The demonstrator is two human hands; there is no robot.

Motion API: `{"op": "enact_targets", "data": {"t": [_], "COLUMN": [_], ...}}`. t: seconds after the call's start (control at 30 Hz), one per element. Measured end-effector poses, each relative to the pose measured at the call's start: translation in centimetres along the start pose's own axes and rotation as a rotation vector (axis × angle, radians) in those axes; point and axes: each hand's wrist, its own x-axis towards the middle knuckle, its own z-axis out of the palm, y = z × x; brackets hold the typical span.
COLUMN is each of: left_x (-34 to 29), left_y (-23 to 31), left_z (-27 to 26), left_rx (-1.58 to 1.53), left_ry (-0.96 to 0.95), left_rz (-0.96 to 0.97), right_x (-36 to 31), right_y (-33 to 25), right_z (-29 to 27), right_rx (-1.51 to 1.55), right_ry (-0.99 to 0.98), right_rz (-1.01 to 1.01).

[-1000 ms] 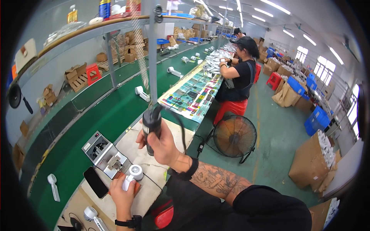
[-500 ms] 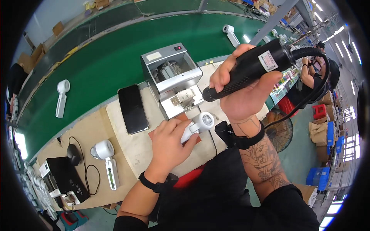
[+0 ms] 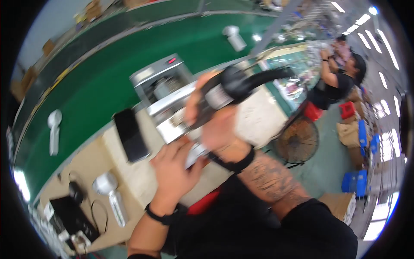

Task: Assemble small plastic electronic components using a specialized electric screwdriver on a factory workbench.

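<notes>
Right hand [image 3: 217, 123] gripping black power tool [image 3: 230, 86], fingers wrapping barrel; long axis slanting, tip aiming down-left toward grey metal fixture [image 3: 166, 97], cable end up-right. Left hand [image 3: 174, 166] closing around small white part [image 3: 195, 154] on beige bench [image 3: 92, 162], under tool. Motion blurring detail.
</notes>
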Motion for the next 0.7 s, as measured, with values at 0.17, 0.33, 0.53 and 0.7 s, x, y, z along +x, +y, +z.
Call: {"op": "enact_targets", "data": {"t": [0.17, 0.33, 0.53, 0.7], "left_x": [-0.7, -0.8, -0.3, -0.8], "left_y": [0.9, 1.0, 1.4, 0.1], "left_z": [-1.3, -0.2, -0.3, -1.0], "left_rx": [-0.012, -0.025, -0.057, 0.004], "left_ry": [-0.031, -0.066, -0.073, -0.05], "left_rz": [0.014, -0.028, -0.034, -0.027], "right_x": [-1.8, -1.1, -1.9, -2.5], "right_y": [0.9, -2.1, -6.9, -6.1], "right_z": [1.2, 0.0, -1.4, -0.4], "right_rx": [0.129, 0.071, 0.048, -0.054], "right_ry": [-0.016, -0.06, -0.015, 0.058], "right_rz": [-0.008, -0.046, 0.02, 0.078]}}
